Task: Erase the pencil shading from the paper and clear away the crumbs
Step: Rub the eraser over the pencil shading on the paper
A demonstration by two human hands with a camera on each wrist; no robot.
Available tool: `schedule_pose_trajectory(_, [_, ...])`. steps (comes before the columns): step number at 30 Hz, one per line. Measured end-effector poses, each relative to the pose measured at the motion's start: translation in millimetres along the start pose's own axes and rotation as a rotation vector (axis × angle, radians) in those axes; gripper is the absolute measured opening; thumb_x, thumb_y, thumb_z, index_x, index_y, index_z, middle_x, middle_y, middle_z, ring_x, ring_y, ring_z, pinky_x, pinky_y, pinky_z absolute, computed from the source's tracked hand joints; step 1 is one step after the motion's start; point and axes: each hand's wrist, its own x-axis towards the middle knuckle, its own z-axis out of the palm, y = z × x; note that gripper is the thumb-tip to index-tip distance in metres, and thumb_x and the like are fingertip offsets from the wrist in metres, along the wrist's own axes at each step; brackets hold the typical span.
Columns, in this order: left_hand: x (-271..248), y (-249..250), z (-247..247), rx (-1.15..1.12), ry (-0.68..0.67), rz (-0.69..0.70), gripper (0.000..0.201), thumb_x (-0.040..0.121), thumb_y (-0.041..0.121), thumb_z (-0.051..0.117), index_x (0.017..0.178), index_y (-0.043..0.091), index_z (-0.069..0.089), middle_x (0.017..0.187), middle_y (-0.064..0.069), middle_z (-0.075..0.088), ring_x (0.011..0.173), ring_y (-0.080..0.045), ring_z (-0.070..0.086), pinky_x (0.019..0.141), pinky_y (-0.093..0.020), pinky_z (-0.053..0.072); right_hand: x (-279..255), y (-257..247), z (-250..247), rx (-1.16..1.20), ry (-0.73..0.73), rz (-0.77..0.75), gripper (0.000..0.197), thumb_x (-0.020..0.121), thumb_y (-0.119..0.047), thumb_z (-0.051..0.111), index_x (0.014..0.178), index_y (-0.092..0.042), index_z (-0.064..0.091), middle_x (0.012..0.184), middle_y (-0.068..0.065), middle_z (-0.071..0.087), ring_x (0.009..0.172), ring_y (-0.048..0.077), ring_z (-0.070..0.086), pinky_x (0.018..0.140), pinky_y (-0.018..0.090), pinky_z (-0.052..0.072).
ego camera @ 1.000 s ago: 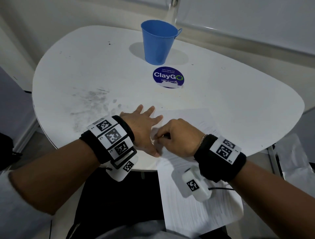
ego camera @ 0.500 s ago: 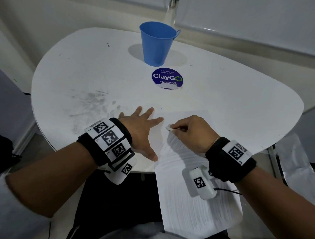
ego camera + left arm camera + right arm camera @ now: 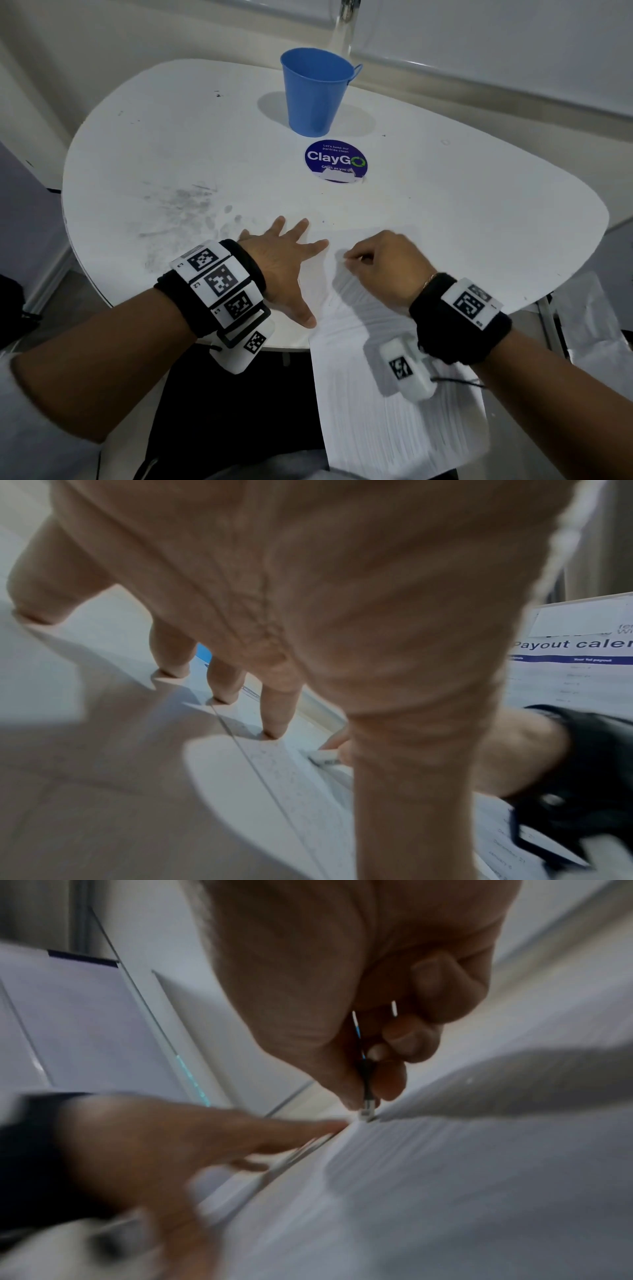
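Paper (image 3: 394, 404) with pencil shading lies under both hands, hanging off the table (image 3: 171, 144) edge, the left hand (image 3: 284, 270) spread flat on its left margin while the right hand (image 3: 383, 263), just beside it, pinches what looks like a small eraser (image 3: 368, 1114) against the sheet.

the eraser (image 3: 324, 758) shows only as a small pale sliver at 3 o'clock of the left hand (image 3: 308, 593) in the left wrist view; the thumb covers the rest. in the right wrist view the right hand (image 3: 359, 988) wraps nearly all of it, and motion blur smears the tip. from the head view it is too small to make out. the paper (image 3: 394, 428) runs off the table (image 3: 171, 154) toward 6 o'clock, its near edge lost behind the lap. crumbs are too fine to tell. the printed sheet (image 3: 575, 669) at 3 o'clock is cut by the picture's edge.
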Motion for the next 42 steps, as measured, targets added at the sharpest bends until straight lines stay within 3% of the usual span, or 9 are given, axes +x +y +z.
schedule_pose_trajectory(3, [0,-1,-1,0.010,-0.004,-0.002,0.131,0.064,0.078,0.075,0.154,0.050,-0.016,0.163,0.010,-0.030,0.152,-0.025,-0.025,0.121,-0.065,0.006,-9,-5,6,0.065,-0.106,-0.040,0.015,0.092,-0.030,0.065,0.098,-0.027,0.078,0.087,-0.013,0.073,0.079,0.007,0.065,0.078,0.025,0.052])
schedule_pose_trajectory(7, [-1,-1,0,0.021,0.004,-0.001,0.131,0.064,0.078,0.075,0.155,0.050,-0.015,0.164,0.010,-0.029,0.153,-0.025,-0.024,0.121,-0.065,0.008,7,3,-3,0.109,0.031,0.044,0.015,0.091,-0.029,0.065,0.097,-0.025,0.079,0.097,-0.012,0.074,0.090,0.010,0.067,0.084,0.027,0.053])
schedule_pose_trajectory(11, [0,-1,-1,0.033,-0.012,-0.006,0.131,0.064,0.078,0.075,0.154,0.049,-0.017,0.163,0.009,-0.031,0.152,-0.025,-0.025,0.121,-0.066,0.008,-12,-14,9,0.025,-0.094,-0.074,0.016,0.093,-0.027,0.063,0.093,-0.026,0.079,0.073,-0.015,0.069,0.074,0.011,0.065,0.075,0.027,0.052])
schedule_pose_trajectory(15, [1,-2,0,0.033,0.001,-0.003,0.132,0.063,0.079,0.074,0.154,0.050,-0.016,0.164,0.010,-0.029,0.153,-0.025,-0.024,0.121,-0.065,0.010,4,-7,-5,0.010,0.002,0.017,0.017,0.092,-0.028,0.062,0.098,-0.027,0.078,0.099,-0.011,0.075,0.093,0.015,0.067,0.085,0.028,0.052])
schedule_pose_trajectory(20, [1,-2,-1,0.039,-0.010,-0.008,0.132,0.064,0.079,0.075,0.154,0.049,-0.017,0.163,0.009,-0.030,0.152,-0.025,-0.025,0.121,-0.066,0.009,-15,-20,6,-0.061,-0.070,-0.075,0.018,0.093,-0.026,0.060,0.095,-0.025,0.078,0.086,-0.008,0.075,0.082,0.017,0.067,0.079,0.031,0.054])
schedule_pose_trajectory(26, [1,-2,0,0.025,-0.002,-0.004,0.131,0.064,0.079,0.075,0.155,0.050,-0.015,0.164,0.010,-0.029,0.152,-0.025,-0.024,0.121,-0.066,0.009,6,-3,-6,-0.051,0.058,0.037,0.017,0.090,-0.026,0.061,0.092,-0.026,0.078,0.093,-0.007,0.075,0.092,0.020,0.067,0.084,0.034,0.054])
schedule_pose_trajectory(30, [1,-2,0,0.038,-0.006,-0.009,0.132,0.064,0.079,0.075,0.154,0.049,-0.017,0.163,0.009,-0.030,0.152,-0.026,-0.025,0.120,-0.066,0.010,-12,-17,4,-0.105,-0.069,-0.088,0.020,0.091,-0.024,0.059,0.095,-0.026,0.078,0.090,-0.007,0.075,0.086,0.019,0.067,0.080,0.034,0.055])
schedule_pose_trajectory(35, [-1,-3,0,0.021,0.000,0.000,0.131,0.064,0.078,0.075,0.154,0.050,-0.015,0.164,0.010,-0.029,0.152,-0.025,-0.024,0.121,-0.066,0.009,17,6,-16,-0.066,0.059,0.079,0.016,0.089,-0.027,0.062,0.092,-0.027,0.078,0.096,-0.006,0.074,0.093,0.022,0.066,0.084,0.032,0.053])
schedule_pose_trajectory(42, [1,-3,0,0.043,0.001,-0.004,0.131,0.064,0.080,0.074,0.154,0.049,-0.016,0.164,0.010,-0.029,0.153,-0.025,-0.023,0.121,-0.065,0.011,7,-3,-6,-0.098,-0.003,-0.004,0.017,0.090,-0.029,0.062,0.094,-0.028,0.078,0.095,-0.010,0.074,0.091,0.018,0.066,0.084,0.033,0.053])
